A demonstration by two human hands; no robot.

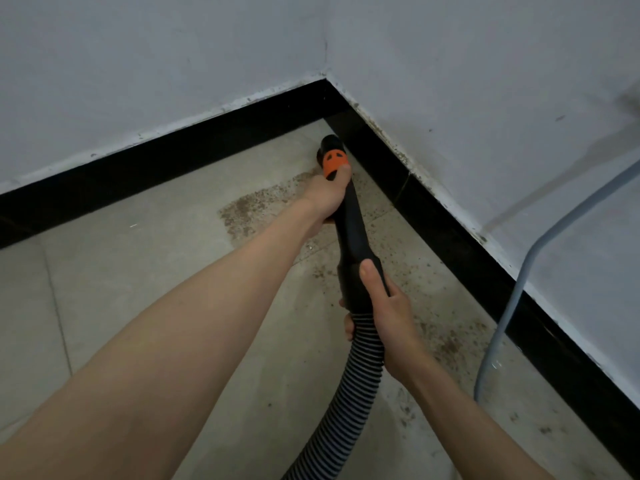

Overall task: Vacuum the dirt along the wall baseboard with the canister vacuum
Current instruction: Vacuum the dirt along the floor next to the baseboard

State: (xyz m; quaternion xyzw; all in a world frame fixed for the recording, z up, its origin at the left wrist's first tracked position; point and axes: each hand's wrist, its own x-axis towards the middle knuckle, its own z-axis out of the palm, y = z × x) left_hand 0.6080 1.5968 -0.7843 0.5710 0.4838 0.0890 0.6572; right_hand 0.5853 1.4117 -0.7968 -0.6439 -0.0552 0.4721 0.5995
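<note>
The ribbed hose (349, 393) runs off the bottom edge with no canister in view, the nozzle (330, 143) mouth is hidden behind its own tip, and the grey cable (512, 306) leaves the right edge.

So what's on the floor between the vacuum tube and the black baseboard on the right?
Head view: brown dirt specks on the tile between tube and baseboard.

A pale tiled floor (145, 278) meets a black baseboard (446, 233) in a corner. Brown dirt (249, 209) lies in a patch near the corner and is scattered along the right-hand baseboard toward the foreground.
</note>
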